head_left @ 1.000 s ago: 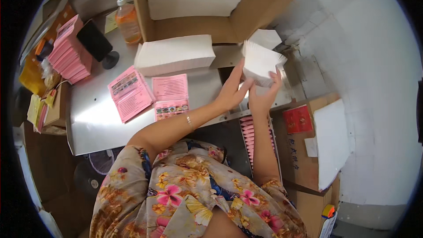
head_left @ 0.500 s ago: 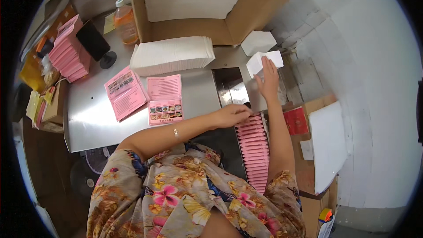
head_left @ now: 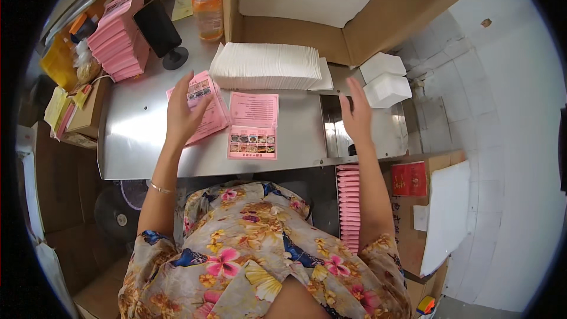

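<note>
My left hand (head_left: 185, 112), thumb and fingers apart, is over the left pile of pink printed sheets (head_left: 214, 119) and hides part of it. Beside that pile lies a second set of pink sheets (head_left: 254, 109) with small food pictures on its lower half. My right hand (head_left: 357, 112) is raised with fingers stretched, holding nothing, left of a stack of white folded paper (head_left: 388, 91). A long row of white folded napkins (head_left: 266, 66) stands behind the pink sheets. Below my right forearm, a narrow tray holds a row of pink packets (head_left: 348, 201).
An open cardboard box (head_left: 283, 32) stands at the back. Around the left rear are an orange drink bottle (head_left: 208, 13), a phone on a stand (head_left: 158, 31) and a tall pink stack (head_left: 120, 41). A red booklet (head_left: 409, 178) lies on cardboard at right.
My left hand has moved from the pink packet row across to the left pink pile. My right hand has come off the white stack and sits left of it. The view has shifted.
</note>
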Demonstrator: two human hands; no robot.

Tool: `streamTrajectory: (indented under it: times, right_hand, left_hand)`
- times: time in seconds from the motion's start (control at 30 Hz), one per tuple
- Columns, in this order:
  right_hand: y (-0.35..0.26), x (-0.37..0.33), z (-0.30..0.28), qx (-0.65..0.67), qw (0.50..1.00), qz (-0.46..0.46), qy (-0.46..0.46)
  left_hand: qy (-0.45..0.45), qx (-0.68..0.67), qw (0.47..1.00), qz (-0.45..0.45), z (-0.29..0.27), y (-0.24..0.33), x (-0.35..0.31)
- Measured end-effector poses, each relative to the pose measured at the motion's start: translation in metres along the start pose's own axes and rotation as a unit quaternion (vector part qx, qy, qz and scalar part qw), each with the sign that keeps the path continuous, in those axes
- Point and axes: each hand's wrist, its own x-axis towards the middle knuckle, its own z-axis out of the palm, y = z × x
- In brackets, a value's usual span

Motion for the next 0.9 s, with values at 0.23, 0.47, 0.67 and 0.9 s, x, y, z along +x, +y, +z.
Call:
streamTrajectory:
  times: [0.23, 0.47, 0.67, 0.9]
  right_hand:
    - [0.029, 0.043, 0.06, -0.037, 0.965, 0.254, -0.061]
    - [0.003, 0.053, 0.085, 0.403, 0.858, 0.314, 0.05]
    - [-0.047, 0.018, 0.107, 0.193, 0.962, 0.188, -0.045]
    - [-0.089, 0.017, 0.075, 0.213, 0.962, 0.169, -0.029]
  left_hand:
    - [-0.086, 0.043, 0.995, 0.018, 0.031, -0.019, 0.035]
    - [-0.113, -0.092, 0.989, 0.009, 0.055, 0.003, 0.039]
    - [-0.145, -0.033, 0.989, -0.013, 0.085, 0.027, 0.037]
    - [-0.033, -0.051, 0.998, -0.004, 0.08, 0.04, 0.037]
